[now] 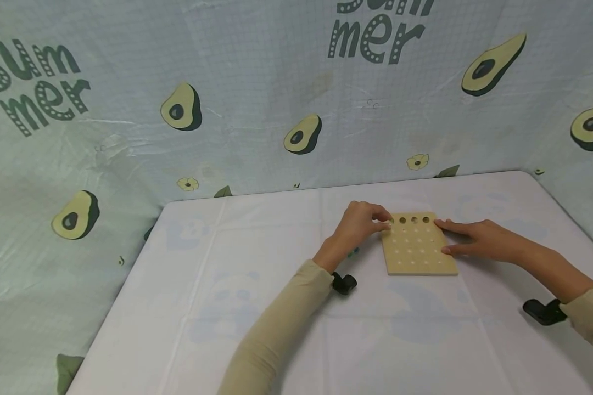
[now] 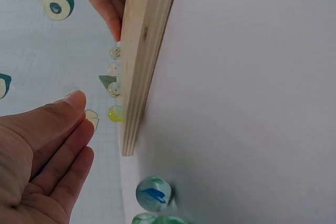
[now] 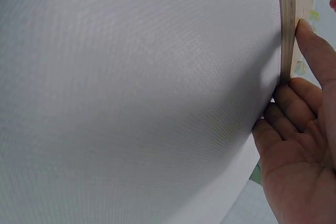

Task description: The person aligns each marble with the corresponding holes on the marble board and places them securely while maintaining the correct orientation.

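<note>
A square wooden board [image 1: 420, 247] with rows of small hollows lies on the table, several glass marbles [image 2: 114, 89] lined up along its far row. My left hand [image 1: 358, 222] is at the board's far left corner. Its thumb and fingertips are drawn close together beside a yellow-swirled marble [image 2: 115, 113], with nothing visible between them. At the board's right side, my right hand [image 1: 484, 238] rests its thumb and extended fingers against the edge and far corner. Below the left hand sit loose marbles, one with a blue swirl [image 2: 154, 193] and others greenish.
A white cloth [image 1: 257, 307] with faint panda prints covers the table. Behind it hangs a pale curtain [image 1: 247, 109] printed with avocados. Black camera mounts [image 1: 344, 283] are strapped at both wrists. The loose marbles are partly behind the left wrist in the head view.
</note>
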Available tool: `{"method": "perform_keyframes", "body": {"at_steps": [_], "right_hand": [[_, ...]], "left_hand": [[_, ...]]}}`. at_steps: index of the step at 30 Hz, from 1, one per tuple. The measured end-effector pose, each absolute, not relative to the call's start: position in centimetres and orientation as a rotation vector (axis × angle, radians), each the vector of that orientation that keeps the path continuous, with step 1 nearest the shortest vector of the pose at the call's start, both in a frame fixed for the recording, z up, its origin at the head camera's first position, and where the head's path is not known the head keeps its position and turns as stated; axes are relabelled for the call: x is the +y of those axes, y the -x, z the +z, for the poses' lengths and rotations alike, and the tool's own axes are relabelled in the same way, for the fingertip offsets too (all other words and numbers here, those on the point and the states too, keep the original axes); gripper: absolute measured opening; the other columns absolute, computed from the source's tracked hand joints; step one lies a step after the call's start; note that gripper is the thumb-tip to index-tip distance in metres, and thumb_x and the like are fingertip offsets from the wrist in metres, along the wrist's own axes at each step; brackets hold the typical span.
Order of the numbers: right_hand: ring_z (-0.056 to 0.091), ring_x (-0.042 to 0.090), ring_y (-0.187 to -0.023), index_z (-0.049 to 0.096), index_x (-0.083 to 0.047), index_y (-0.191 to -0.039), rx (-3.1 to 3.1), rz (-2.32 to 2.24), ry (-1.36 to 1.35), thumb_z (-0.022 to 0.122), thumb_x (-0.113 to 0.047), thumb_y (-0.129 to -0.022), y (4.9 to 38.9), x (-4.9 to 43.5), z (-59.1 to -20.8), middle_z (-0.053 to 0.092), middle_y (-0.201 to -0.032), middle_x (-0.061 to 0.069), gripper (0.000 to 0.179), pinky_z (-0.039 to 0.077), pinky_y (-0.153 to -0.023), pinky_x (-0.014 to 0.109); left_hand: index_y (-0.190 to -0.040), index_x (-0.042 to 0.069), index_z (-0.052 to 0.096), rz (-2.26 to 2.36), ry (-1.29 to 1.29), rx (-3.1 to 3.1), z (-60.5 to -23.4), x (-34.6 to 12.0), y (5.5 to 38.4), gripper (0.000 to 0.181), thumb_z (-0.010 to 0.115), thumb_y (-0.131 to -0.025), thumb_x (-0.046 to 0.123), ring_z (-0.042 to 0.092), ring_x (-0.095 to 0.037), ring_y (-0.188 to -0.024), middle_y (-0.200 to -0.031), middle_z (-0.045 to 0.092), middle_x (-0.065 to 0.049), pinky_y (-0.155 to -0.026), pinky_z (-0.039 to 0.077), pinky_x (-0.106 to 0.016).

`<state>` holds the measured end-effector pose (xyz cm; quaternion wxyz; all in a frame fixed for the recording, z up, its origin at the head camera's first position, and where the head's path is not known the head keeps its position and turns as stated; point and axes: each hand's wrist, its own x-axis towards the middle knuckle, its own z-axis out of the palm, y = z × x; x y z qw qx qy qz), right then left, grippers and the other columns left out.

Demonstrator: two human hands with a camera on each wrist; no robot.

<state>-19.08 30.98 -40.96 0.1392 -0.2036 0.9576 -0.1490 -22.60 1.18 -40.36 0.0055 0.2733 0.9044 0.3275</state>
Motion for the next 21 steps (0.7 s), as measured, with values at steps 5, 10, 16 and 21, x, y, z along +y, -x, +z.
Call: {"method": "perform_keyframes", "body": {"at_steps": [5,10,16,21], "right_hand": [[0.044,0.055,-0.132,0.043,-0.005,-0.154,2.76,-0.414,0.583,0.068,-0.06,-0.09,19.2,30.9,-40.8,0.042,-0.15,0.03,0.087,0.044,-0.098,0.066],[0.045,0.055,-0.132,0.043,-0.005,-0.153,2.759,-0.404,0.587,0.068,-0.059,-0.09,19.4,31.1,-41.0,0.042,-0.15,0.03,0.087,0.044,-0.097,0.066],[0.043,0.056,-0.132,0.042,-0.005,-0.154,2.754,-0.392,0.58,0.067,-0.059,-0.091,19.5,31.1,-41.0,0.042,-0.15,0.03,0.087,0.043,-0.098,0.067],[0.044,0.056,-0.132,0.042,-0.005,-0.154,2.756,-0.387,0.575,0.067,-0.059,-0.091,19.5,31.1,-41.0,0.041,-0.15,0.03,0.087,0.044,-0.097,0.066]], "left_hand": [[-0.106,0.015,0.081,1.039,-0.795,2.826,-40.2,1.5,22.6,0.018,0.08,-0.089,0.022,0.066,-0.004,-0.092,-0.099,0.078,0.004,-0.077,0.047,-0.011],[-0.105,0.015,0.081,1.062,-0.705,2.809,-40.1,1.9,22.4,0.018,0.081,-0.088,0.021,0.062,0.002,-0.083,-0.094,0.077,0.006,-0.07,0.046,-0.008],[-0.101,0.014,0.082,1.075,-0.587,2.791,-40.2,2.5,22.4,0.014,0.082,-0.087,0.017,0.061,0.002,-0.081,-0.091,0.076,0.007,-0.07,0.047,-0.01],[-0.1,0.015,0.083,1.041,-0.502,2.815,-40.4,2.9,22.3,0.014,0.082,-0.086,0.016,0.064,0.001,-0.084,-0.09,0.077,0.008,-0.071,0.047,-0.01]]}}
